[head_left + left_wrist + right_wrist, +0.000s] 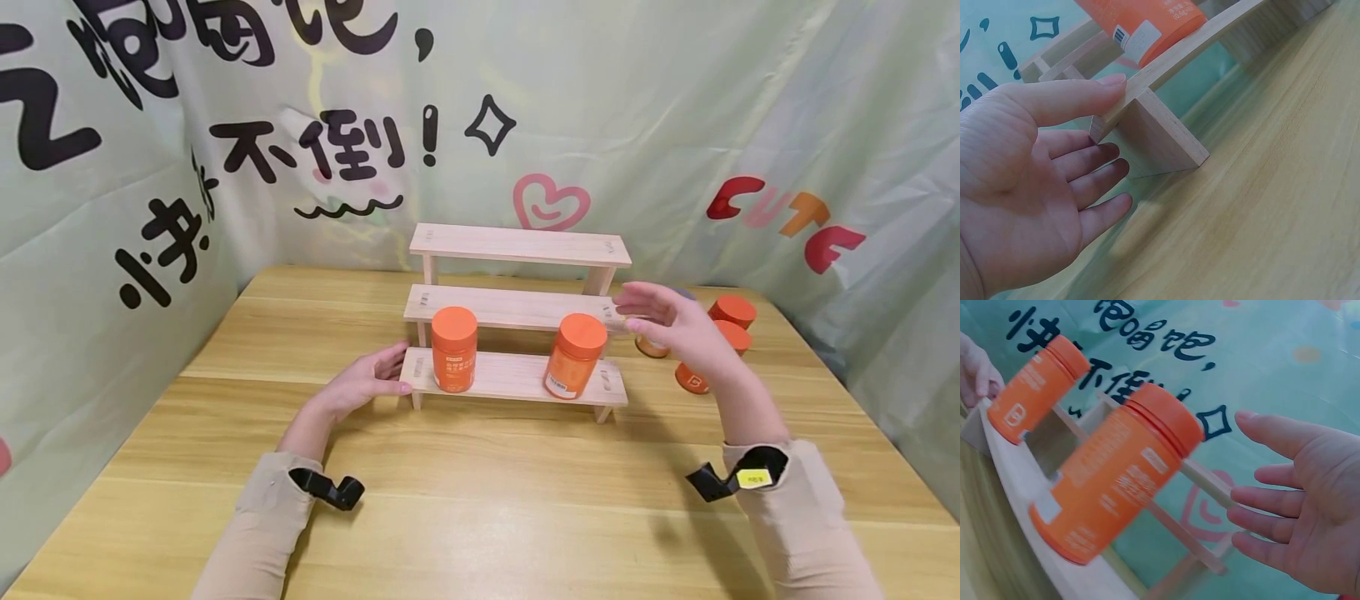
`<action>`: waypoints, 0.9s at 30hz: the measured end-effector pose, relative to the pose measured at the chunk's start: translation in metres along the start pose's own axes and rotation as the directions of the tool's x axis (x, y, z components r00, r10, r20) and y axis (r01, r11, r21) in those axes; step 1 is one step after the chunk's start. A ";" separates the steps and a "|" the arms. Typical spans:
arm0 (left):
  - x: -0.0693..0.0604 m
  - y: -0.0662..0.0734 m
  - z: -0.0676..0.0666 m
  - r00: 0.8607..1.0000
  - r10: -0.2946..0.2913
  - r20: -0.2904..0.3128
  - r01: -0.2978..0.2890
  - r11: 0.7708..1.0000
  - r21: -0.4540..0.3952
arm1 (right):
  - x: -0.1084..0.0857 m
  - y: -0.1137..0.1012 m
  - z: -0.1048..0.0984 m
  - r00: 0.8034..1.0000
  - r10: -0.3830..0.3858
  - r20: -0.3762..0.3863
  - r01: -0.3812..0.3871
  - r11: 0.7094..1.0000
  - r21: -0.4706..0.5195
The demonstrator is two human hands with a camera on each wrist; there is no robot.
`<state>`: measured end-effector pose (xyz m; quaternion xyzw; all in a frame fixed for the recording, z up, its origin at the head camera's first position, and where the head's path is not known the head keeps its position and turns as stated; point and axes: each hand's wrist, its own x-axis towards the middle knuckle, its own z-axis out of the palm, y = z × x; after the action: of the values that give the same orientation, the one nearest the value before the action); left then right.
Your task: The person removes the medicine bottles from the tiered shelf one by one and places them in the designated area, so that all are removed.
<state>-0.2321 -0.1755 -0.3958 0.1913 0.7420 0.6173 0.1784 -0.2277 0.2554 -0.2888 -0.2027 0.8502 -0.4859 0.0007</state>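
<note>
A three-step wooden rack [517, 308] stands on the table, and two orange jars with screw lids sit on its lowest step. The left jar [454, 354] is upright; the right jar [574, 358] is near the step's right end. My left hand [367, 382] holds the left end of that step, thumb on its corner in the left wrist view, index fingertip hidden behind the board [1169, 59]. Beside the middle step's right end, my right hand [675, 325] has its fingers extended and holds nothing. In the right wrist view it is apart from the nearer jar [1116, 475].
Several more orange-lidded jars [731, 312] are grouped on the table [480, 500] at the right, partly hidden by my right hand and forearm. A printed cloth [637, 117] hangs behind and along the sides. Each wrist wears a black strap.
</note>
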 end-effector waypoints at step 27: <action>0.002 -0.002 -0.001 1.000 0.002 0.002 -0.002 1.000 0.013 | 0.003 -0.004 0.037 0.989 -0.070 0.133 0.058 0.994 0.091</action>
<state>-0.2339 -0.1757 -0.3981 0.1938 0.7456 0.6124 0.1771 -0.2220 0.2218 -0.3043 -0.2624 0.8191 -0.5074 0.0519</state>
